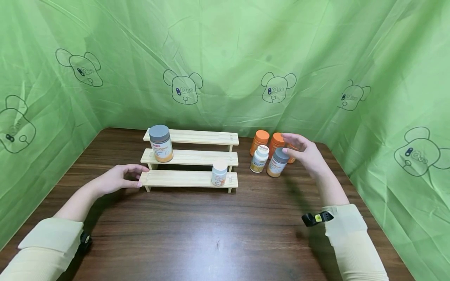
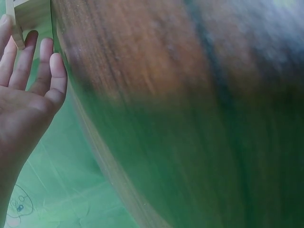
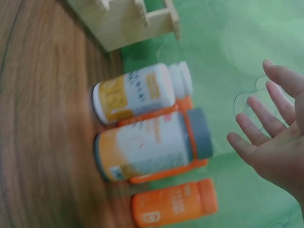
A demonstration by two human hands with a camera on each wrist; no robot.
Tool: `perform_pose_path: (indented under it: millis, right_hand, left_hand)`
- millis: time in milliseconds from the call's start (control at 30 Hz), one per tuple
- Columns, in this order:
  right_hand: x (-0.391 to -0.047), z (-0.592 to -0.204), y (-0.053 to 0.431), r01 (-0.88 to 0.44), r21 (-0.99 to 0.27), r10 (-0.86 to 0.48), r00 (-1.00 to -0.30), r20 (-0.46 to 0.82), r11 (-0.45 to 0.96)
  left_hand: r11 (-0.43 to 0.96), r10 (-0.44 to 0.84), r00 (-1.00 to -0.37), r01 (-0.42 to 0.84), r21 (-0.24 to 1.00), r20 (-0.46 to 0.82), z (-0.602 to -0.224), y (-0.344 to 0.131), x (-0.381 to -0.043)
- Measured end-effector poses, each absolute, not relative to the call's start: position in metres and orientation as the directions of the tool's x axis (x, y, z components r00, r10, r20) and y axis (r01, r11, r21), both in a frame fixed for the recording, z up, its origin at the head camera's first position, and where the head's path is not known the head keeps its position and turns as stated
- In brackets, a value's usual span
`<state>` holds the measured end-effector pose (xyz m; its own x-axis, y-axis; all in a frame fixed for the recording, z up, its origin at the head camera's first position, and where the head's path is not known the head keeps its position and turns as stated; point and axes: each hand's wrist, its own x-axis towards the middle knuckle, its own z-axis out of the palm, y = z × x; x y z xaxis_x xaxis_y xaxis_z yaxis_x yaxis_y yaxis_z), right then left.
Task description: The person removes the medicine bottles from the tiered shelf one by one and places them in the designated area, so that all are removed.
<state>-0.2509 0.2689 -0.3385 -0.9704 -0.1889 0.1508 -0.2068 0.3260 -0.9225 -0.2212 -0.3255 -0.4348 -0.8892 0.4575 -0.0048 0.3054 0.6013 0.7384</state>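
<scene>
My left hand (image 1: 117, 178) rests its fingertips at the left end of a three-tier wooden rack (image 1: 183, 178), thumb by the lowest step's front corner. In the left wrist view its fingers (image 2: 44, 66) are loosely extended beside the rack's end (image 2: 31, 14). Over the bottles on the right hovers my right hand (image 1: 306, 154), fingers spread and holding nothing. Nearest below it stands a grey-capped bottle (image 1: 277, 163), beside a white bottle with a yellow label (image 1: 259, 160). Behind them are orange bottles (image 1: 260, 141), one partly covered by the hand; another orange bottle (image 3: 173, 203) shows in the right wrist view.
A large grey-lidded jar (image 1: 161, 144) stands at the left of the middle step. On the lowest step's right end sits a small white jar (image 1: 219, 173). Green curtains (image 1: 225, 50) enclose the dark wooden table (image 1: 197, 226) at the back and sides.
</scene>
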Motion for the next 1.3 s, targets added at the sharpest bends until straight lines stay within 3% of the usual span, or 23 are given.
perform_pose_path:
  millis: [333, 1000, 1300]
  right_hand:
    - [-0.229, -0.3, 0.236, -0.252, -0.922, -0.214, -0.957, 0.194, 0.293]
    - [-0.225, -0.285, 0.179, -0.378, -0.914, -0.334, -0.889, 0.313, 0.149]
    - [-0.223, -0.282, 0.145, -0.376, -0.923, -0.354, -0.876, 0.328, 0.076]
  left_hand:
    - [0.603, 0.457, -0.889, 0.309, 0.735, -0.001, -0.435, -0.325, -0.221]
    - [0.563, 0.477, -0.879, 0.321, 0.761, 0.018, -0.435, -0.326, -0.22]
    - [0.569, 0.474, -0.881, 0.317, 0.758, 0.012, -0.435, -0.326, -0.22]
